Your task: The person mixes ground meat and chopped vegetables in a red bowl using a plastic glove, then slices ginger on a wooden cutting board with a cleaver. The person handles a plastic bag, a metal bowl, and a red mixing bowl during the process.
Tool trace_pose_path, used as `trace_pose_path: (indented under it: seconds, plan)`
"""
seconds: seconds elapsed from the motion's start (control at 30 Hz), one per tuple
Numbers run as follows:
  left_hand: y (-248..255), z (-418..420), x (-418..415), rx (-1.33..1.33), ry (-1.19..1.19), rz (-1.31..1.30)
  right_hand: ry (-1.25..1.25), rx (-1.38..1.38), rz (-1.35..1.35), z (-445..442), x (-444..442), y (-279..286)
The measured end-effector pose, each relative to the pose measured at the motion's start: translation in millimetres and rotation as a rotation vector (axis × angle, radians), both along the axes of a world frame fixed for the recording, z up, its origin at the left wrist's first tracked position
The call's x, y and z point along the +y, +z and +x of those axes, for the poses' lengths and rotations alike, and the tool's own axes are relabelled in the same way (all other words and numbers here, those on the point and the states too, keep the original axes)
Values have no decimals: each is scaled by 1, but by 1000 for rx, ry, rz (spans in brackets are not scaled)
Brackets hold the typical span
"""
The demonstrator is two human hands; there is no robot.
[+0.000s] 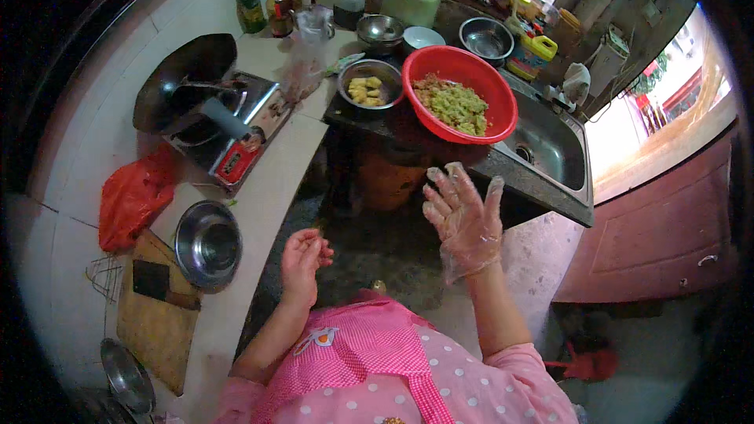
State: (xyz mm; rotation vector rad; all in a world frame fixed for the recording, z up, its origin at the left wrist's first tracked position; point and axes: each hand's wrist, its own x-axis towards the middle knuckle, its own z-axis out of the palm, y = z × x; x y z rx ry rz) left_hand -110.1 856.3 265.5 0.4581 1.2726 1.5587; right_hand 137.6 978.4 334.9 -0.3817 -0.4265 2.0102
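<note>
My right hand point(465, 221) wears a clear plastic glove. Its fingers are spread and it holds nothing, in the air near the dark counter edge. Bare and loosely curled, my left hand point(303, 259) is in front of my pink apron point(347, 335), with nothing visible in its fingers. Beyond the right hand stands a red plastic basin point(500, 121). Chopped green food point(456, 109) fills much of its bottom, with brownish minced food point(427, 87) at its left side. Left of the basin, a metal bowl point(390, 73) holds several yellowish pieces point(365, 91).
A wok point(177, 85) tilts beside a portable gas stove point(244, 156) on the left counter. Near it are an empty metal bowl point(209, 247) and a cleaver point(156, 282) on a wooden cutting board point(156, 335). A steel sink point(551, 141) lies right of the basin.
</note>
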Motion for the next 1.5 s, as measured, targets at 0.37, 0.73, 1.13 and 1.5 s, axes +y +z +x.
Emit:
trace_pose_path:
  seconds: [0.37, 0.73, 1.13, 1.5]
  plan:
    - [3, 98, 161, 498, -495, 46, -294, -652, 84, 80, 102, -19]
    - [-51, 255, 249, 1719, -1464, 674, -690, -1485, 1359, -56, 227, 91]
    - [71, 196, 322, 1484, -1688, 512, -517, -1306, 831, 54, 298, -4]
    - [31, 152, 416, 797, -479, 398, 28, -188, -40, 100, 304, -34]
